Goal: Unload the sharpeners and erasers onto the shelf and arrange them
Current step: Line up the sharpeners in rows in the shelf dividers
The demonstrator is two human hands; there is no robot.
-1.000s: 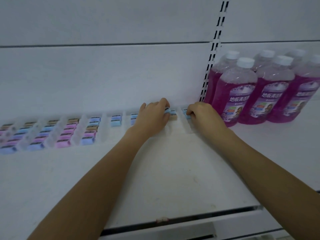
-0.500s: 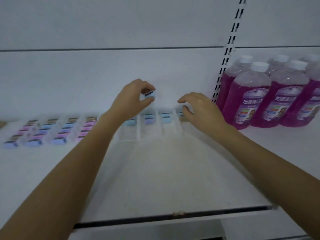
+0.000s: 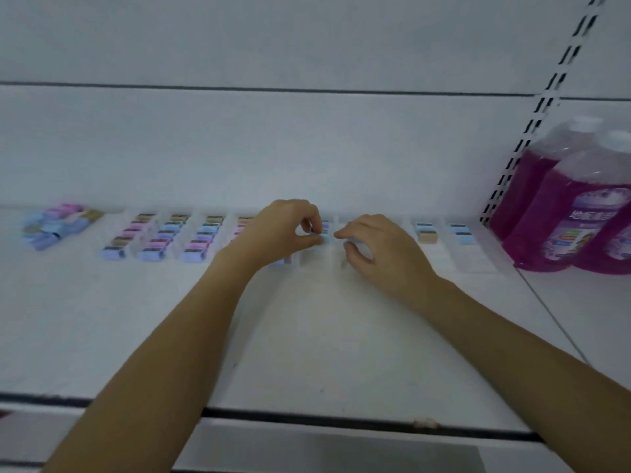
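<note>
Blue eraser (image 3: 324,239) at fingertips of left hand (image 3: 280,230) (right hand (image 3: 379,251) just beside)

**Matt paint, clear plastic, soft pastels**

From here the shelf (image 3: 307,336) looks like white-painted metal, matt and faintly scuffed. The back panel (image 3: 273,148) and slotted upright (image 3: 532,131) look the same. The dividers (image 3: 474,254) are thin clear plastic. The erasers (image 3: 198,240) look matt and rubbery with printed wrappers, the blue eraser (image 3: 323,239) included. The bottles (image 3: 560,213) are glossy clear plastic with smooth white caps (image 3: 580,122).
</note>
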